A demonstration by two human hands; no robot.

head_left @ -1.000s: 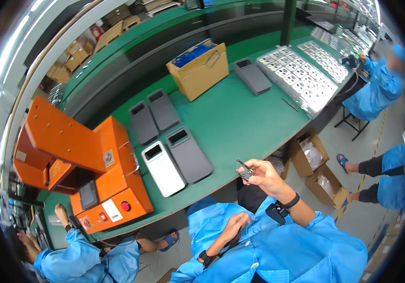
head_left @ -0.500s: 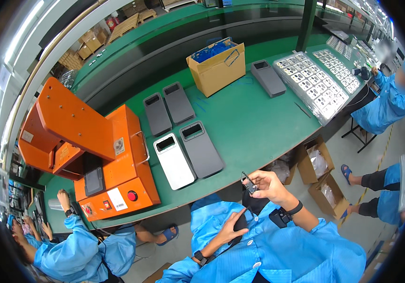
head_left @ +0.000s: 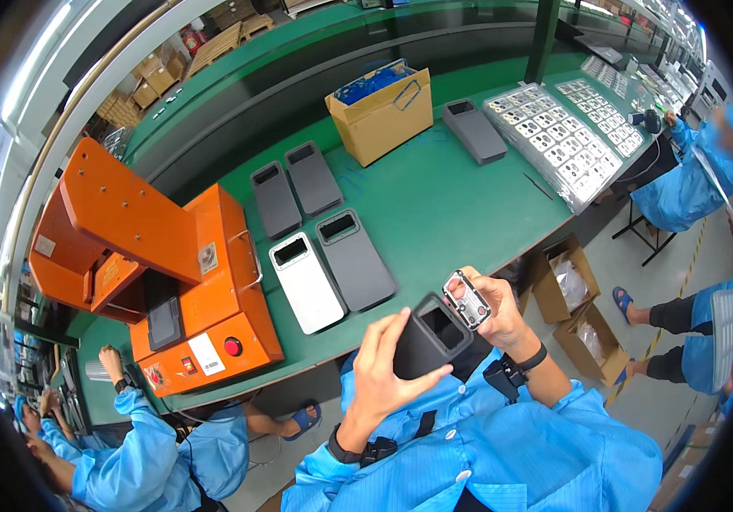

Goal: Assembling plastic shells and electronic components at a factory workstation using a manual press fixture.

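Left hand (head_left: 381, 369) grips dark case (head_left: 413, 352), right hand (head_left: 505, 322) pinches metal frame (head_left: 474, 309); best keep edges from scraping

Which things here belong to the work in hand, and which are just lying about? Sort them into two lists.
In the job:
dark casing, in the left hand
small metal-framed part, in the right hand
likely the similar gray casings and white casing

Apparently just lying about:
blue-filled carton
thin dark tool
open cardboard boxes
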